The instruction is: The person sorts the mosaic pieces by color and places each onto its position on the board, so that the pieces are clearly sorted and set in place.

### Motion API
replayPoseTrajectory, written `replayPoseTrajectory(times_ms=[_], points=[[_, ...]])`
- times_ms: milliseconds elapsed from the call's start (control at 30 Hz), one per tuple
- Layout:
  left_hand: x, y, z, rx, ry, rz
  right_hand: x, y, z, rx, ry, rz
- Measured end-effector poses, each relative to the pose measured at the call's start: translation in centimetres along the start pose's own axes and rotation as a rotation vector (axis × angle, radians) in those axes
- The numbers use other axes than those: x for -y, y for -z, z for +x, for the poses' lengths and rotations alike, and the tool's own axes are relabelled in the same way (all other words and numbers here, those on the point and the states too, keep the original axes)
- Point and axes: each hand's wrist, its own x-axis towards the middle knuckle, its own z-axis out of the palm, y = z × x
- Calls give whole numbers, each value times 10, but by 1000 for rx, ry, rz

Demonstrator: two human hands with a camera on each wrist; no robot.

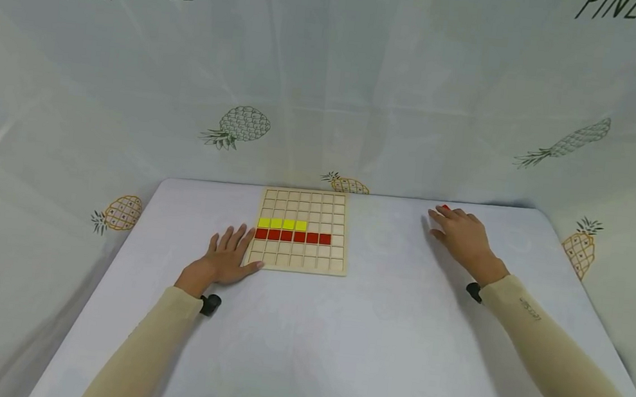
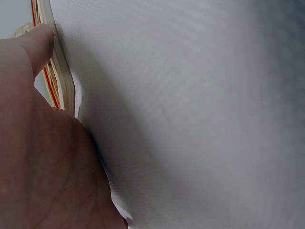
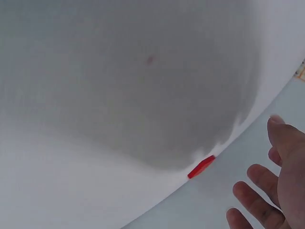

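A light wooden grid board (image 1: 323, 264) lies on the table, with a row of red tiles (image 1: 286, 236) and, behind it, a shorter row of yellow tiles (image 1: 289, 224). My left hand (image 1: 224, 262) rests flat at the board's left side, fingers spread, thumb at its front left corner. In the left wrist view the thumb touches the board's edge (image 2: 68, 90). Over at the back right, my right hand (image 1: 463, 239) hovers above the table with its fingers loosely extended. A loose red tile (image 3: 201, 167) lies near its fingertips at the table's back edge, apart from the fingers.
The white table (image 1: 325, 354) ends at a hanging pineapple-print cloth (image 1: 320, 63) along its back edge. Black straps with small devices (image 1: 210, 304) sit on both wrists.
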Motion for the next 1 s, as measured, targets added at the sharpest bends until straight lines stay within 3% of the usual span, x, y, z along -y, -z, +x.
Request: replayPoseTrajectory(times_ms=[500,767,1000], points=[[0,0,0,6,-5,-8,-28,-7,11,97,-76,-38],[-1,0,0,5,-5,-4,-33,-13,16,60,-81,-5],[0,1,0,5,-6,1,-34,-13,22,104,-89,-10]])
